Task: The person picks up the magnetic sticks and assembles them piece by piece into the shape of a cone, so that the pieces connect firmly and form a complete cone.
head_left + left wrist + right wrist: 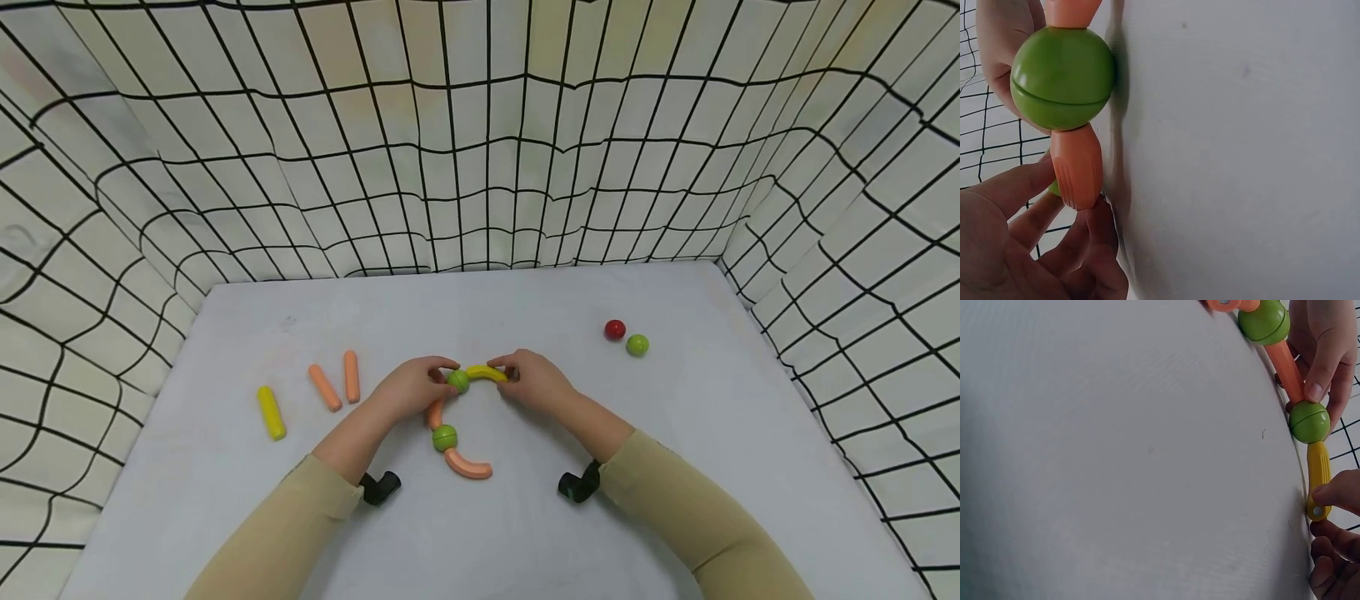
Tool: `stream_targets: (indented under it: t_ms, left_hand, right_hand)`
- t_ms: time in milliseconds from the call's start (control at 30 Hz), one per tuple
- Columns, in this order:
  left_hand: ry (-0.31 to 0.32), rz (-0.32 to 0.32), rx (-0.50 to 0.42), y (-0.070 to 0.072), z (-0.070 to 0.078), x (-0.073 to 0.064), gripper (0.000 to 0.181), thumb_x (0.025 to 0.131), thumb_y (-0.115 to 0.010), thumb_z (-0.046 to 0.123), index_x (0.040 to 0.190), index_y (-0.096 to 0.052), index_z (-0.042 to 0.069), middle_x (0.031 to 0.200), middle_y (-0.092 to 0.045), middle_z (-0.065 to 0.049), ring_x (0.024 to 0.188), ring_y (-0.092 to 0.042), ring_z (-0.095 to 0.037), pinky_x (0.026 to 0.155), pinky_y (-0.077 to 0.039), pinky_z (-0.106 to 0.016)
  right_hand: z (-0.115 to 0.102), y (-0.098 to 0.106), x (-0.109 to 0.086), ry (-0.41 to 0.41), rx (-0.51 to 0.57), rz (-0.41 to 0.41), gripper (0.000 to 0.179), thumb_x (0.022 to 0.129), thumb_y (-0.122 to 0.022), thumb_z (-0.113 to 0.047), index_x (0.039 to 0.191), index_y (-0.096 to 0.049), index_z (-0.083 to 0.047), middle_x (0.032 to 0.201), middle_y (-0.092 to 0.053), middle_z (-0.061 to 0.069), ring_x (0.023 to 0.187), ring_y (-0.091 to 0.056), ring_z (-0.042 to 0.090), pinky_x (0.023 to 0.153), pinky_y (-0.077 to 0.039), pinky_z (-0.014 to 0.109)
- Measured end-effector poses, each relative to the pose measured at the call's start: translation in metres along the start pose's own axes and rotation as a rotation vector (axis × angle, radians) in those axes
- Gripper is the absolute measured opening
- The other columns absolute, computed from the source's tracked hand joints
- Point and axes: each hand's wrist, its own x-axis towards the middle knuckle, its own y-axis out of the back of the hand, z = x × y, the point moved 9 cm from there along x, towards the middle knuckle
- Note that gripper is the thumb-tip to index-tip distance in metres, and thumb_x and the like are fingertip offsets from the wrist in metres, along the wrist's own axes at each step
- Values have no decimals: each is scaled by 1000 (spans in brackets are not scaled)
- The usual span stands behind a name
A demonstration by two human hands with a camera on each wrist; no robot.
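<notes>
A chain of toy building pieces lies on the table between the hands: a curved orange rod, a green ball, another orange rod, a second green ball and a curved yellow rod, joined end to end. My left hand grips the second green ball where it meets the orange rod, its thumb lying by that joint. Between thumb and fingers, my right hand pinches the yellow rod's free end, which shows a small metal disc in the right wrist view.
Two straight orange rods and a yellow rod lie at the left. A red ball and a loose green ball sit at the back right. Black netting over white walls surrounds the white table at the back and sides.
</notes>
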Motion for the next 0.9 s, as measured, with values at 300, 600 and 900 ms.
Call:
stream_targets:
  t_ms: [300, 600, 900]
  left_hand:
    - [7, 26, 44, 2, 1, 0, 43, 92, -71, 30, 133, -63, 21, 107, -66, -4, 86, -59, -18, 75, -47, -35]
    - [36, 75, 56, 2, -3, -4, 42, 91, -72, 33, 130, -64, 21, 101, -67, -2, 84, -60, -17, 75, -48, -36]
    - [62, 96, 78, 2, -3, -10, 42, 90, -74, 36, 128, -65, 20, 94, -67, 1, 78, -60, -15, 70, -47, -34]
  right_hand:
    - [-1, 2, 1, -27, -4, -19, 40, 92, -70, -18, 132, -66, -22, 101, -61, 0, 87, -54, 16, 80, -49, 33]
    - [-4, 4, 11, 9, 9, -76, 39, 92, -68, -17, 131, -67, -21, 102, -60, 1, 89, -54, 17, 78, -47, 33]
    - [-7, 5, 20, 16, 8, -150, 37, 94, -66, -17, 130, -67, -24, 101, -59, -1, 89, -52, 17, 77, -45, 31]
